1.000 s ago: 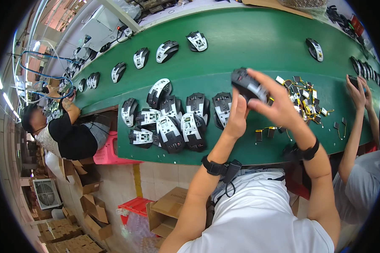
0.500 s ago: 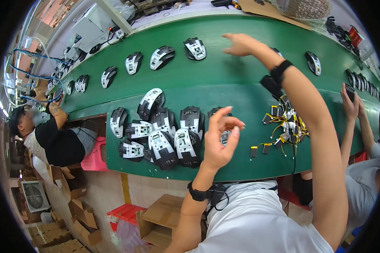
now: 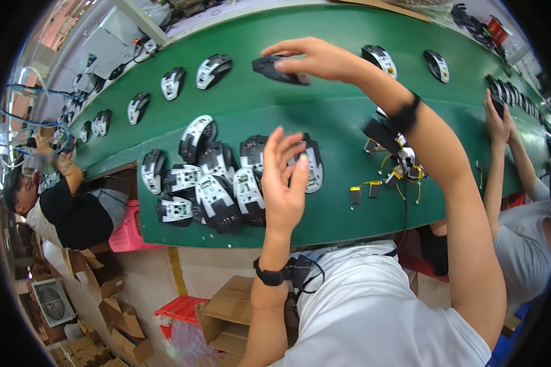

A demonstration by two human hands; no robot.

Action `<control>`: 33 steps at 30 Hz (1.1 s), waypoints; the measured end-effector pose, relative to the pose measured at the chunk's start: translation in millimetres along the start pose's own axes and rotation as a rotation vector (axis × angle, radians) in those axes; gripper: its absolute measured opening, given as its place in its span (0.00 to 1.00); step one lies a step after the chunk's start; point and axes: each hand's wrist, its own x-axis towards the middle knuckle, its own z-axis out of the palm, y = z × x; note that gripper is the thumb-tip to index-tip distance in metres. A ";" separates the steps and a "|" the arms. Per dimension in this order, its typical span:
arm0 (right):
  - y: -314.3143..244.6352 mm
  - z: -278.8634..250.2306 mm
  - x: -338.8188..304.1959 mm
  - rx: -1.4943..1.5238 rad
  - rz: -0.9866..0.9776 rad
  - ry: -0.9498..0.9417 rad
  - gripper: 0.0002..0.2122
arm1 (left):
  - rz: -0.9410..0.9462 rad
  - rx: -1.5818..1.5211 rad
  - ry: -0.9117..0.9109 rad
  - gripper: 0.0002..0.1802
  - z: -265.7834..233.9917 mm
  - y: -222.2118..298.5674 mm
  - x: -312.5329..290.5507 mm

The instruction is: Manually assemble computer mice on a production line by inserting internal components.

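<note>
Over the far strip of the green bench, my right hand (image 3: 315,58) grips a dark computer mouse (image 3: 280,70), fingers on top and thumb at its near side. The mouse looks lifted off the surface. My left hand (image 3: 283,192) is raised over the near table, fingers spread and nothing in it. Behind and beside it is a cluster of black-and-white mouse shells (image 3: 216,199) with openings in their undersides. One shell (image 3: 314,164) lies just right of the left fingers and is partly hidden. Small wired battery packs (image 3: 404,168) are heaped below my right forearm.
Spaced mice line the far strip, including one (image 3: 213,71) to the left and one (image 3: 379,61) to the right. A co-worker (image 3: 73,202) sits at left; another person's hands (image 3: 499,119) hold a dark object at right. Cardboard boxes (image 3: 229,312) stand on the floor.
My right hand has moved left and closed on the mouse, which has left its place in the row. My left hand has shifted slightly left. The whole view has shifted a little.
</note>
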 end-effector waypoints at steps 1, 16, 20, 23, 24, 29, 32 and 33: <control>-34.4 -2.4 -38.9 0.013 0.006 -0.003 0.23 | -0.040 -0.100 0.011 0.29 4.7 3.0 1.9; -13.7 27.3 -221.8 -0.459 0.149 0.311 0.08 | -0.316 -0.623 -0.314 0.39 23.4 -19.2 -8.9; 0.2 35.3 -220.8 -0.655 0.137 0.258 0.06 | -0.317 -0.594 -0.294 0.38 21.8 -17.6 -4.4; -3.9 36.7 -219.3 -0.721 0.097 0.226 0.07 | -0.326 -0.579 -0.265 0.37 18.6 -15.3 -4.1; -4.2 34.8 -218.5 -0.748 0.077 0.221 0.07 | -0.325 -0.567 -0.261 0.37 19.9 -14.2 -1.9; -28.5 34.0 -216.0 -0.063 0.310 0.462 0.03 | -0.235 -0.546 -0.296 0.40 29.7 -5.8 11.4; -39.2 31.6 -208.3 0.283 0.264 0.459 0.05 | -0.203 -0.554 -0.355 0.43 36.2 -6.2 20.4; -40.1 32.6 -205.9 0.440 0.257 0.453 0.06 | -0.184 -0.540 -0.363 0.44 39.0 -5.6 21.9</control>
